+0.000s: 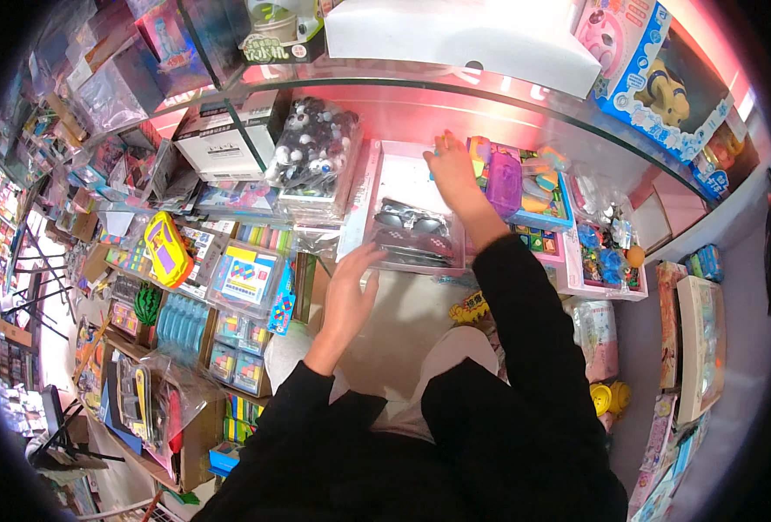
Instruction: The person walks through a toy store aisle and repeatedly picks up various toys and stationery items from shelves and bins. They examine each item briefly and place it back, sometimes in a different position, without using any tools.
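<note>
At the frame's centre, the work looked partway along: dark sunglasses (407, 222) and flat patterned packets (416, 247) already lay in the lower half of a pale, shallow tray (415, 266), while smooth white base showed above them; what remained to be done could not be told. The right hand (455, 177) reached over the tray's upper right side with fingers bent, perhaps around something small and coloured, though its grip was unclear. The left hand (348, 294), fingers loosely spread, was by the lower left corner. Right of the tray sat a glossy purple case (502, 184); left, crinkled clear plastic wrapped round black-and-white balls (316, 143).
</note>
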A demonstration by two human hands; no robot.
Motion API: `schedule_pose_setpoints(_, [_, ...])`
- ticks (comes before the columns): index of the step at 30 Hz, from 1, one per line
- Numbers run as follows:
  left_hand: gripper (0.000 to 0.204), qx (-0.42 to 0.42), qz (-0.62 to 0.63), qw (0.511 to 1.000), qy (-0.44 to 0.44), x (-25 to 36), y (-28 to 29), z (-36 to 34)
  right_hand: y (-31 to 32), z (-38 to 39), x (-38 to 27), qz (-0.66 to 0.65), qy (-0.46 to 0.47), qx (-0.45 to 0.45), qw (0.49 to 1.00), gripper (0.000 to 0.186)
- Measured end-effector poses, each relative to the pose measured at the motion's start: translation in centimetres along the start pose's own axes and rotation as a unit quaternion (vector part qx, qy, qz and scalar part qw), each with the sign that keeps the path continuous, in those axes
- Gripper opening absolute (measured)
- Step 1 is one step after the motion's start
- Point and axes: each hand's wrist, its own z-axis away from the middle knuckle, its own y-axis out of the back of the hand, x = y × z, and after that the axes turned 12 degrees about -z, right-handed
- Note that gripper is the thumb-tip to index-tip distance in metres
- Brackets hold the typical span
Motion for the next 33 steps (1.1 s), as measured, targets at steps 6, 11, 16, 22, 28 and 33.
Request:
schedule_pose_setpoints(6, [0.038, -0.014, 0.078, 0.993, 0.085, -2.3, 1.4, 2.3, -2.1, -2.7, 1.0, 0.124, 0.085, -0.123, 0.981, 0.016])
schedule_pose_setpoints(11, [0.030, -0.012, 0.348, 0.898, 0.269, -3.5, -0.8, 2.9, -0.4, -1.7, 1.7, 0.029, 0.108, -0.140, 0.984, 0.017])
schedule_pose_setpoints(16, [0.033, -0.030, 0.525, 0.744, 0.411, -3.2, -2.0, 3.8, -2.3, -1.3, -0.2, 0.127, 0.074, -0.162, 0.976, 0.021])
schedule_pose_setpoints(22, [0.037, -0.082, 0.618, 0.640, 0.449, -4.2, -3.4, 4.2, 2.9, -1.3, 3.2, 0.038, 0.120, 0.051, 0.991, 0.027])
schedule_pose_setpoints(28, [0.036, -0.043, 0.655, 0.610, 0.444, -5.3, -4.8, 2.3, 10.6, -0.2, 7.7, 0.104, -0.143, -0.081, 0.981, 0.032])
schedule_pose_setpoints(33, [0.036, -0.022, 0.669, 0.597, 0.442, -6.0, -4.4, 1.2, 6.0, 2.2, -2.0, -0.282, 0.056, -0.297, 0.911, 0.070])
